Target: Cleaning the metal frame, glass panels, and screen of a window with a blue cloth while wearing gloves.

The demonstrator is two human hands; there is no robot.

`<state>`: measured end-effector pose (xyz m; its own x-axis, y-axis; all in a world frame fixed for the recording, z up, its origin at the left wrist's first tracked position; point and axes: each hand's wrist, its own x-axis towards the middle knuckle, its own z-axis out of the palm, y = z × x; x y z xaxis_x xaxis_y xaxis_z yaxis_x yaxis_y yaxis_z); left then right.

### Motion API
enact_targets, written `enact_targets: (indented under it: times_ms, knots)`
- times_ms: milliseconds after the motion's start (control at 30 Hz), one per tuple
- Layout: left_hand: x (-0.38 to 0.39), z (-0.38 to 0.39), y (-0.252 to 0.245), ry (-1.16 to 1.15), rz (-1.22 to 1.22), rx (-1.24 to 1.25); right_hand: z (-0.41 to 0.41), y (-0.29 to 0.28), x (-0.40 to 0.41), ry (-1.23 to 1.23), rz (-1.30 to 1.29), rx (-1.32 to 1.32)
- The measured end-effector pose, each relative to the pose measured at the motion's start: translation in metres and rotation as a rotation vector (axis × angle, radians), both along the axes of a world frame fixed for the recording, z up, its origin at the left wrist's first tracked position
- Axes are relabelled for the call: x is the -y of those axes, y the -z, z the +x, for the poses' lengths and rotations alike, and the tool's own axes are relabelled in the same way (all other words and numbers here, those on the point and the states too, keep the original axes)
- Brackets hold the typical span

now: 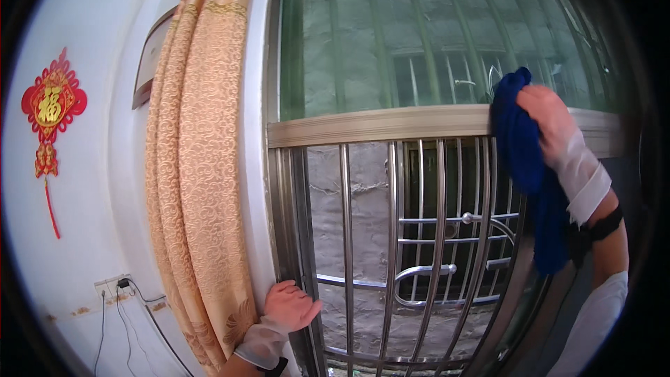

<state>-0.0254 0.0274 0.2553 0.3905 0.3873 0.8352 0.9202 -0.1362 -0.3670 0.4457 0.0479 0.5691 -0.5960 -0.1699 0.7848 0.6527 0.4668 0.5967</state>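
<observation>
My right hand (549,120), in a thin see-through glove, grips a dark blue cloth (518,141) at the right. The cloth lies over the metal crossbar (382,124) of the window and touches the lower edge of the green-tinted upper glass pane (356,47); its loose end hangs down past the bars. My left hand (291,306), gloved too, rests against the left side of the metal window frame (288,209), low down, with its fingers curled. No object shows in it. Its grip on the frame's edge cannot be made out.
A peach patterned curtain (209,141) hangs left of the window, close to my left hand. Steel security bars (392,230) stand behind the lower opening. On the left wall are a red and gold hanging ornament (49,104) and a socket strip (112,285) with several plugged cables.
</observation>
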Motion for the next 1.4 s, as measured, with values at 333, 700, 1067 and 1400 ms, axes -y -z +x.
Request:
enact_targets:
  times_ms: [333,700,1067,1400]
  knots:
    - [0.05,0.128,-0.101,1.142,-0.698,0.898,-0.147,0.093,0.052,0.272,-0.601,0.73]
    - [0.053,0.145,-0.048,1.415,-1.547,1.496,-0.155,0.139,-0.027,-0.471,-1.426,0.894]
    - [0.068,0.12,-0.062,1.574,-1.165,1.81,-0.08,0.196,-0.005,-1.134,-1.941,0.048]
    - [0.02,0.189,-0.079,1.262,-0.526,0.459,-0.12,0.221,0.053,-1.257,-1.277,-0.705]
